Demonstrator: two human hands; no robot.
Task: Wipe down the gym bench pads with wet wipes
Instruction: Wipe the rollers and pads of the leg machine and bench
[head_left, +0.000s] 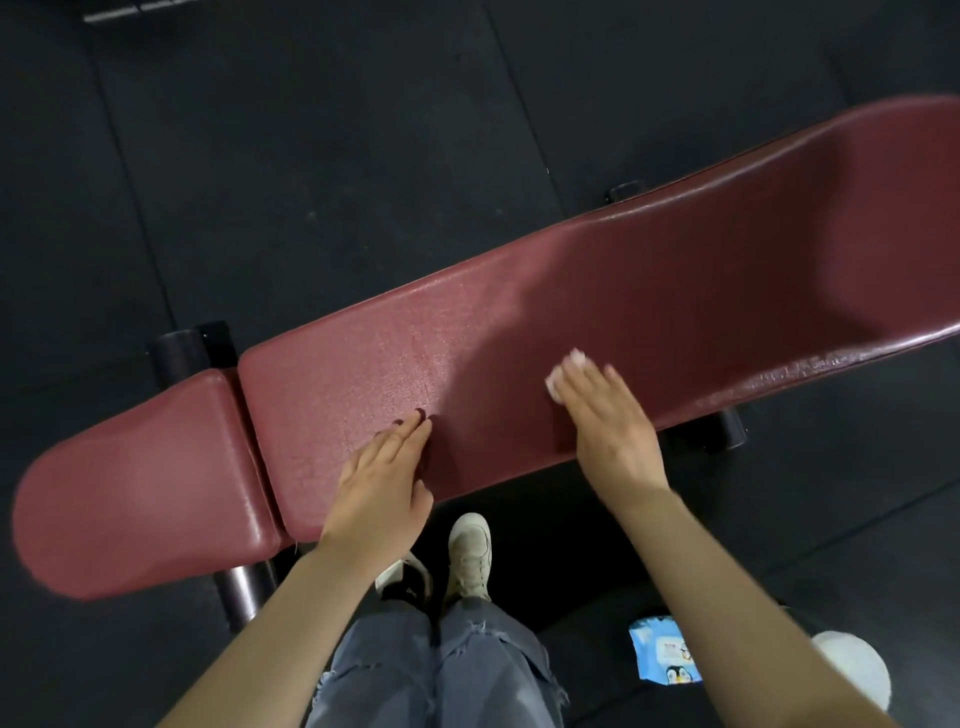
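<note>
Right hand (610, 421) lies flat, fingers straight and together, pressing a crumpled white wet wipe (563, 373) onto the long maroon padded bench back (675, 291). Left hand (382, 475) rests open beside it, near the short maroon seat pad (140, 478). Behind the right arm, a blue wipes packet (662, 649) sits on the floor.

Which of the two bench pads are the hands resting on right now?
The long back pad. The left hand lies flat on it and the right hand presses a wipe there; the short seat pad is untouched.
</note>
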